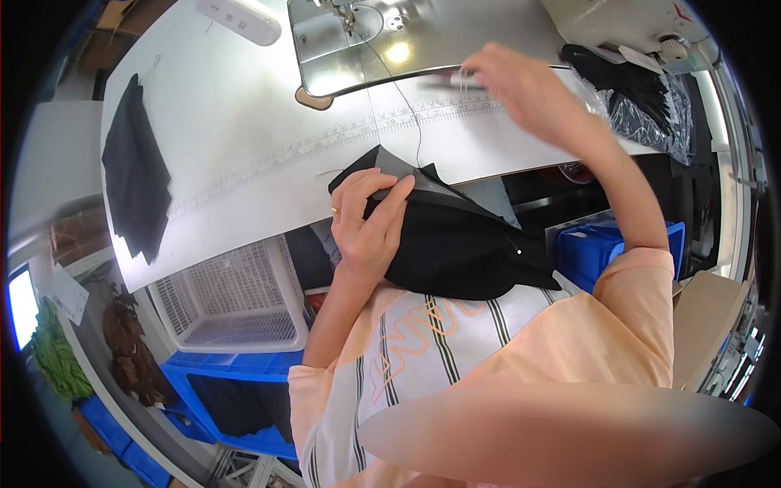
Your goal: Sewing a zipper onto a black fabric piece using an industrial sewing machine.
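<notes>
My left hand (370, 220) pinches a black fabric piece (464, 244) near its top edge, where a grey strip shows. The cloth droops over the table's front edge toward my lap. My right hand (521, 93) is raised at the front rim of the sewing machine's metal bed (480, 32). Its fingers are closed on a small white and dark tool (464, 79), smeared by motion; its exact kind cannot be made out. A loose thread (407, 102) runs from the needle area (348, 18) down to the cloth by my left fingers.
Black cut pieces (137, 171) lie on the left of the white table (236, 122), which bears a printed ruler scale. At right are more black pieces (618, 81) on clear plastic. Below stand a white basket (232, 297), a blue crate (236, 407) and a blue bin (590, 248).
</notes>
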Available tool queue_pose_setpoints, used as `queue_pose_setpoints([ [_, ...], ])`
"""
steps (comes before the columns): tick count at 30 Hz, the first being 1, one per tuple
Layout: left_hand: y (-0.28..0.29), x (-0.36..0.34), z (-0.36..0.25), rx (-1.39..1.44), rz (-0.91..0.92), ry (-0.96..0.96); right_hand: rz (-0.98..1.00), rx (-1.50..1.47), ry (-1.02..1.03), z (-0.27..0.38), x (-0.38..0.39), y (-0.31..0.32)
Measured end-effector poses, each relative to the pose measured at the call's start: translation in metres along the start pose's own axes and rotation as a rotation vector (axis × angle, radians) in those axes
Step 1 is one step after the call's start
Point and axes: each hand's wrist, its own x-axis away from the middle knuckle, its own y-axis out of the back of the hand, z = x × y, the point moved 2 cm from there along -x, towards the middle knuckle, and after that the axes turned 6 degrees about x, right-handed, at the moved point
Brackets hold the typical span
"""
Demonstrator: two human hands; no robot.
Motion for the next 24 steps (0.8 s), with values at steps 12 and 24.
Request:
queue_pose_setpoints([
  [12,0.000,-0.002,-0.001,0.019,0.004,-0.008,0.021,-0.237,-0.040,0.041,-0.025,-0.024],
  [24,0.035,-0.034,0.000,-0.152,0.102,0.223,0.073,-0.753,-0.221,0.025,-0.024,-0.043],
])
